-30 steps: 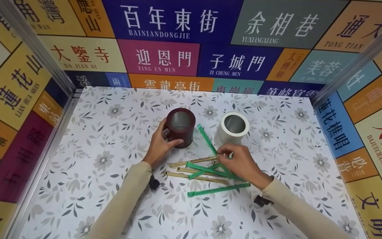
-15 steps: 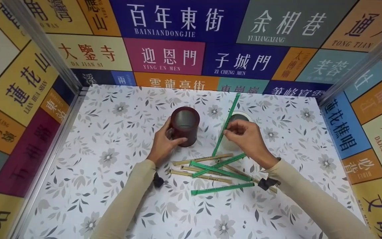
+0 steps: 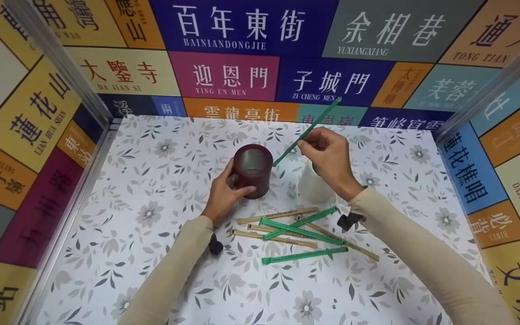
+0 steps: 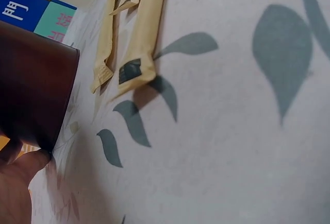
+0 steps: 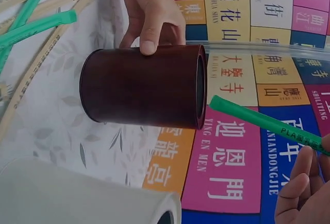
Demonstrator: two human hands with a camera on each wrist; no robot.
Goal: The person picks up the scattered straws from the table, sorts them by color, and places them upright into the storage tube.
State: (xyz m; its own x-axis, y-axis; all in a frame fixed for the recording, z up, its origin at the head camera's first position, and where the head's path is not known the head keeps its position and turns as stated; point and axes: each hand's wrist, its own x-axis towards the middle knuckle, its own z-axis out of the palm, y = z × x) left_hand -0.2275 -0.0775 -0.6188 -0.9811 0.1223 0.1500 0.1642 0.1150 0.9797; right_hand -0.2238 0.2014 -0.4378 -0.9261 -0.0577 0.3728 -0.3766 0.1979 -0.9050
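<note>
My left hand [image 3: 220,195] grips the side of a dark red-brown cylindrical holder [image 3: 261,183], which stands upright with its mouth up. Between thumb and fingers, my right hand [image 3: 331,155] pinches a green wrapped straw [image 3: 321,118] in the air. The straw slants, its lower end near the holder's rim; in the right wrist view that end of the green straw [image 5: 247,115] is just outside the mouth. A white cylindrical holder [image 3: 312,186] stands below my right hand, its mouth mostly hidden by it. In the left wrist view, my left thumb [image 4: 33,163] touches the brown holder's base.
A loose pile of green wrapped straws [image 3: 305,256] and tan wrapped straws [image 3: 282,240] lies in front of the two holders. The flower-patterned tabletop [image 3: 188,280] is bounded by lettered panels [image 3: 228,76] at the back and both sides.
My right hand has lifted the green straw off the pile, up past the white holder and tilted it toward the brown holder. My left hand keeps its grip on the brown holder.
</note>
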